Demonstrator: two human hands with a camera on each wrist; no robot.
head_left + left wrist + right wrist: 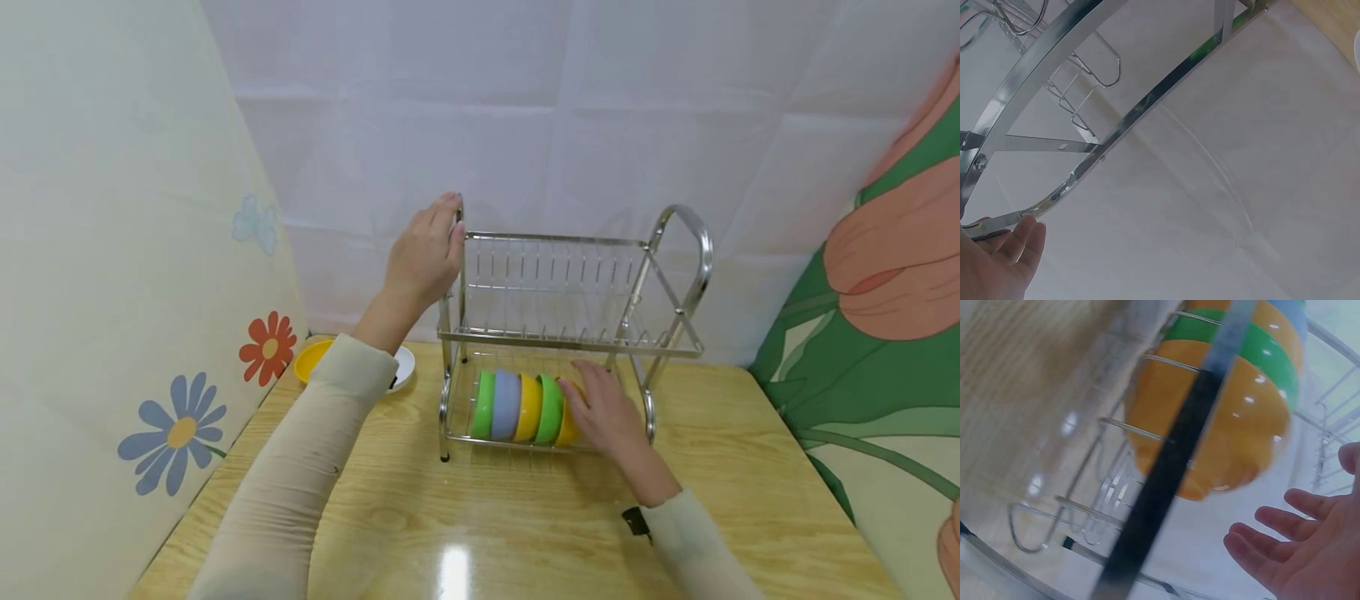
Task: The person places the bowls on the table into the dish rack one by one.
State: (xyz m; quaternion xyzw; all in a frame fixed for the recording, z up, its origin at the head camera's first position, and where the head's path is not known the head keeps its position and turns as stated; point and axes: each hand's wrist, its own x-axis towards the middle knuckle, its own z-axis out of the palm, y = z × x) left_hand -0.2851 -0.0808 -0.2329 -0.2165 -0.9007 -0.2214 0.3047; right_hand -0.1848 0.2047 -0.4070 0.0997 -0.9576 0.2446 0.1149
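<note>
A two-tier metal dish rack [555, 342] stands on the table. My left hand [424, 250] grips the top of its left end frame; in the left wrist view the fingers [1022, 247] bend around the tube. On the lower tier several bowls sit on edge in a row: a green bowl [483, 406], a lavender-blue bowl [506, 406], a yellow bowl [528, 408], another green bowl [551, 410] and, rightmost, another yellow bowl [1210, 419]. Beside that last bowl is my right hand [606, 408], its fingers spread and apart from the bowl in the right wrist view.
At the table's back left, a yellow dish [309, 360] and a white dish [403, 368] lie partly behind the left arm. The rack's upper tier [555, 287] has upright wire dividers. A white sheet [525, 125] hangs behind; flowered panels flank the table.
</note>
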